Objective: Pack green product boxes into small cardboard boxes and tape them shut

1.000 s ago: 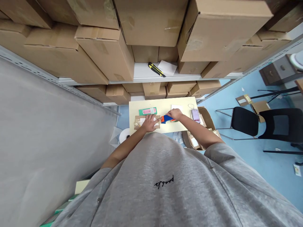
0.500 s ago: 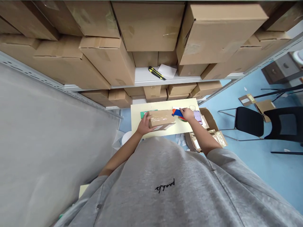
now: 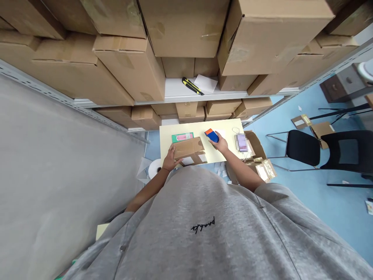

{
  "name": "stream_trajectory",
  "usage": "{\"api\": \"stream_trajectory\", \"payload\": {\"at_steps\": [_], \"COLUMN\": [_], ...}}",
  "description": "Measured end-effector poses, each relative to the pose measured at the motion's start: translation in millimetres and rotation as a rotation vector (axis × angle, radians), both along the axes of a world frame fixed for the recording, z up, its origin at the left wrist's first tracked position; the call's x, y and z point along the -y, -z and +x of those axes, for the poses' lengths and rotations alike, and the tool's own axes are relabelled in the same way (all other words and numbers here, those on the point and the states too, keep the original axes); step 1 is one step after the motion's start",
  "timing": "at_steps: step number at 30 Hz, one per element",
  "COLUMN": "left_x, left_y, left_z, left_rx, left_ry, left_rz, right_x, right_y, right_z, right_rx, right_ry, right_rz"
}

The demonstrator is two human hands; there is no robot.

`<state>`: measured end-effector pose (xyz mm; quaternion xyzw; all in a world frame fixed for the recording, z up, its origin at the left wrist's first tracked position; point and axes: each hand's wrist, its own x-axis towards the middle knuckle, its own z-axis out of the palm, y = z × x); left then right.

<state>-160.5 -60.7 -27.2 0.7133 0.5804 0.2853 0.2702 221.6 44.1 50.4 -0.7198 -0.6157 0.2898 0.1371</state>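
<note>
A small cardboard box (image 3: 189, 149) with clear tape and white labels on its near side rests on the pale yellow table (image 3: 224, 124). My left hand (image 3: 169, 159) grips its left end, thumb low on the near side and fingers at the top edge. To the right of the box, my right hand (image 3: 220, 143) is wrapped round a blue and orange tape dispenser (image 3: 212, 135), held above the tabletop and apart from the box. Behind the box lies a flat green packet with a pink item (image 3: 182, 137) on it.
A phone (image 3: 241, 142) lies at the table's right end, beside an open carton (image 3: 256, 146) of packaging. Shelves of cardboard boxes (image 3: 186, 35) rise in front, with a yellow-black utility knife (image 3: 192, 86) on one. A black chair (image 3: 304, 147) stands right; a white roll (image 3: 154, 169) sits lower left.
The box has shifted left and nearer me, turning so its labelled side shows more. My right hand has moved left with the tape dispenser, now pointing up-left. More of the green packet and phone shows.
</note>
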Motion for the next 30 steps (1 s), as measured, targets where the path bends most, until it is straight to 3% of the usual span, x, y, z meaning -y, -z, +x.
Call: {"api": "stream_trajectory", "payload": {"at_steps": [3, 7, 13, 16, 24, 27, 30], "left_x": [8, 22, 39, 43, 28, 19, 8], "left_y": [-0.1, 6.8, 23.2, 30.6, 35.9, 31.1, 20.1], "left_z": [-9, -19, -37, -40, -22, -18, -17], "left_rx": [-0.061, -0.066, -0.092, -0.13, -0.175, -0.07, 0.158], "left_ry": [-0.049, -0.15, -0.224, -0.198, -0.09, -0.166, -0.358], "left_rz": [0.078, 0.065, -0.121, -0.197, -0.201, -0.293, -0.276], "right_x": [9, 18, 24, 29, 42, 41, 40], "right_y": [16.4, 28.9, 34.4, 38.4, 45.7, 45.0, 45.7], "right_z": [-5, -12, -22, -29, -43, -44, -42], "right_rx": [-0.036, 0.019, 0.085, 0.078, 0.029, -0.031, -0.06], "right_ry": [-0.022, -0.034, -0.019, -0.029, -0.017, -0.015, -0.003], "right_rz": [-0.04, -0.092, -0.12, -0.132, -0.159, -0.11, -0.053]}}
